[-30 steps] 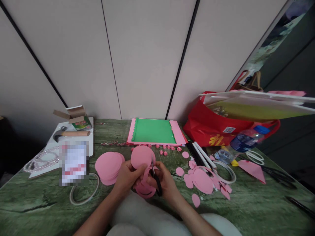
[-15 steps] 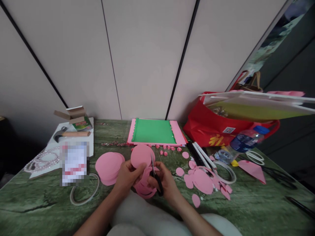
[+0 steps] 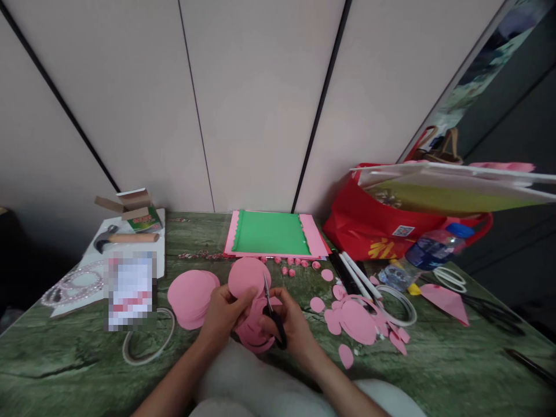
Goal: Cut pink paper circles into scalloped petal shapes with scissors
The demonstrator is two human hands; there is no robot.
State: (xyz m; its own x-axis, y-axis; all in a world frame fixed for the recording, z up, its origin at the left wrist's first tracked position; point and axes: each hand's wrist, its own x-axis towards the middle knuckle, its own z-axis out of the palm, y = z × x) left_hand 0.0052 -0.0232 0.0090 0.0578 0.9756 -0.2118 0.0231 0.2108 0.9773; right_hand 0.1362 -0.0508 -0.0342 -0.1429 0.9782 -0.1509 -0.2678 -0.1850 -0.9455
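My left hand [image 3: 228, 313] pinches a round pink paper piece [image 3: 247, 277] at its lower edge. In my right hand [image 3: 289, 324] is a pair of scissors [image 3: 274, 324] with black handles, fingers in the loops. Its blades point up and lie along the right edge of the paper. Just below my hands lie more pink paper pieces with curved cuts [image 3: 256, 337], partly hidden by the fingers. Left of my left hand rests a stack of pink paper circles [image 3: 193, 298]. Pink paper scraps [image 3: 358, 321] are scattered to the right of my right hand.
Behind my hands lie green and pink sheets [image 3: 271, 233] and small pink rolls [image 3: 299, 262]. Rolls of tape [image 3: 150, 360], a hammer [image 3: 132, 238] and an open box [image 3: 143, 219] are at left. Pens [image 3: 354, 275], a water bottle [image 3: 428, 255] and a red bag [image 3: 360, 214] stand right.
Both hands, with the paper and scissors, have shifted very slightly left. The blades still lie at the paper's right edge; the surrounding things look the same.
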